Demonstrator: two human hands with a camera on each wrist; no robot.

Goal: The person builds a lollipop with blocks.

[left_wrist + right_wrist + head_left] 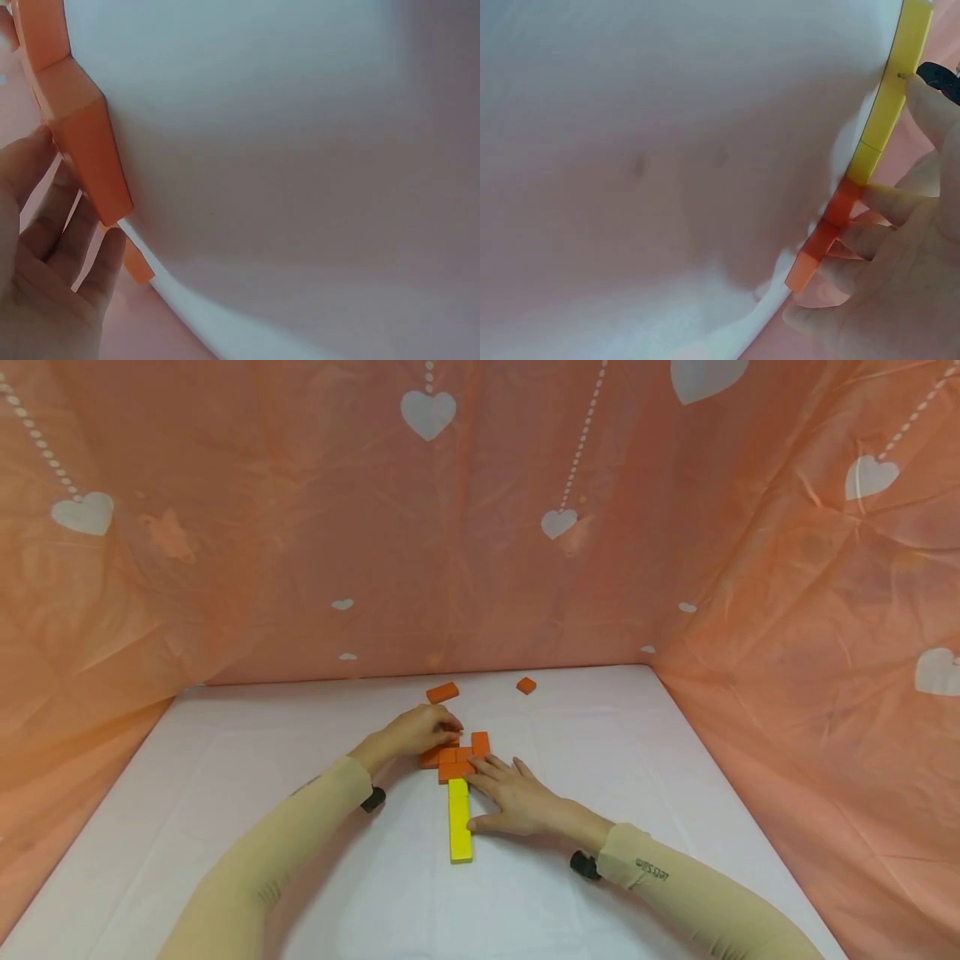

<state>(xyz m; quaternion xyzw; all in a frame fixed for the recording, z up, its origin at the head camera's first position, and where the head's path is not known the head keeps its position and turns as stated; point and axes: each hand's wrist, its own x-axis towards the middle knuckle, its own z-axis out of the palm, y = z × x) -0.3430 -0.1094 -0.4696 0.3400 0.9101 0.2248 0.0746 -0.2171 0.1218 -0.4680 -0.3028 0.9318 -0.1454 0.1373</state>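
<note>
Several orange blocks [454, 772] lie together on the white cloth, with a strip of yellow blocks [460, 831] running from them toward the person. At the cluster's left, my left hand [417, 729] pinches an orange block [452, 742] with curled fingers, which partly hide it. In the left wrist view, the thumb and fingers lie along orange blocks [94, 157]. My right hand [519, 800] rests at the other side with its fingers spread and fairly straight. Its thumb touches the long yellow block [895, 86], and its fingertips touch the orange blocks [821, 240] in the right wrist view.
Beyond the cluster lie a loose orange rectangular block [442, 692] and a small orange block [527, 686] farther right. White cloth [600, 735] covers the table. A pink curtain with hearts [487, 568] encloses the back and sides.
</note>
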